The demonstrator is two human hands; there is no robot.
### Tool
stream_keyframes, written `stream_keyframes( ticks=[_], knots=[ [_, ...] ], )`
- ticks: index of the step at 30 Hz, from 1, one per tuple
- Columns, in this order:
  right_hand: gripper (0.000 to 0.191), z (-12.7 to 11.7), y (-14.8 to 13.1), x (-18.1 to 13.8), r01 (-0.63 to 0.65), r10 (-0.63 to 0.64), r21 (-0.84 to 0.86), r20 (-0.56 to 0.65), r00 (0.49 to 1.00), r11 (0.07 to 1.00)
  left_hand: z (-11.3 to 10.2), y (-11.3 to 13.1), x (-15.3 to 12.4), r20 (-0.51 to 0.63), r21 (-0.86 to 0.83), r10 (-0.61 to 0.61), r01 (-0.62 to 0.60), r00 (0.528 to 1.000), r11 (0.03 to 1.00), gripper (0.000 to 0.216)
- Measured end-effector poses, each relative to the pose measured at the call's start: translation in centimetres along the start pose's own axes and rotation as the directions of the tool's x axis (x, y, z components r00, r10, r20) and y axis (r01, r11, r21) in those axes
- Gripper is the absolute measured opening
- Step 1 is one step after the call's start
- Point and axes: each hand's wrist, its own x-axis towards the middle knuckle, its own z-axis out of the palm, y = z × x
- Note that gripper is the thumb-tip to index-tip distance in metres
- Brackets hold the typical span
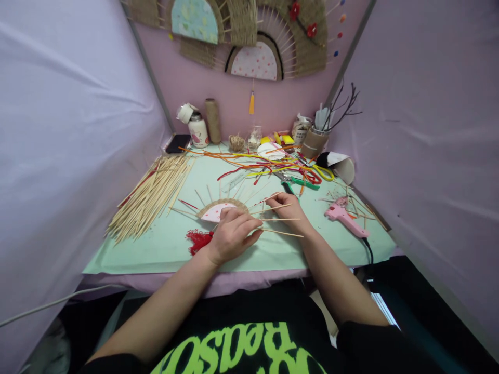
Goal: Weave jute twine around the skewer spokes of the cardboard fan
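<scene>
A small half-round fan (212,212) with a white dotted centre, a twine band and thin sticks fanning outward is held just above the table. Across its right part lies my left hand (237,232), closed around the fan, with several sticks poking out to the right past the fingers. My right hand (287,208) is beside those sticks, its thumb and fingers pinched together by the tip of one; what exactly lies between them is too small to make out. A red tassel (199,241) rests on the table left of my left hand.
Many loose bamboo sticks (150,195) are piled at left. Behind the fan lie coloured pipe cleaners (249,167) and green-handled pliers (306,183). A pink glue gun (346,218) with a black cord is at right. Bottles, twine and a branch-filled pot (315,141) line the back.
</scene>
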Motion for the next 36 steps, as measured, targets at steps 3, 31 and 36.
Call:
stream_keyframes(
  ticks=[3,31,36],
  knots=[
    [0.025,0.0,0.0,0.0,-0.002,0.002,0.008,-0.002,1.0,1.0,0.0,0.2,0.2,-0.004,0.021,0.029,-0.028,1.0,0.999,0.005],
    [0.023,0.0,0.3,0.0,0.02,-0.018,0.045,-0.032,0.999,0.999,-3.2,5.9,-3.3,0.662,-0.635,-0.671,0.725,0.333,-0.267,0.026],
    [0.023,0.1,0.2,0.1,0.036,-0.034,0.052,-0.04,0.999,0.998,-3.0,5.3,-1.3,0.889,-0.455,-0.451,0.258,0.081,-0.852,0.036]
  ],
)
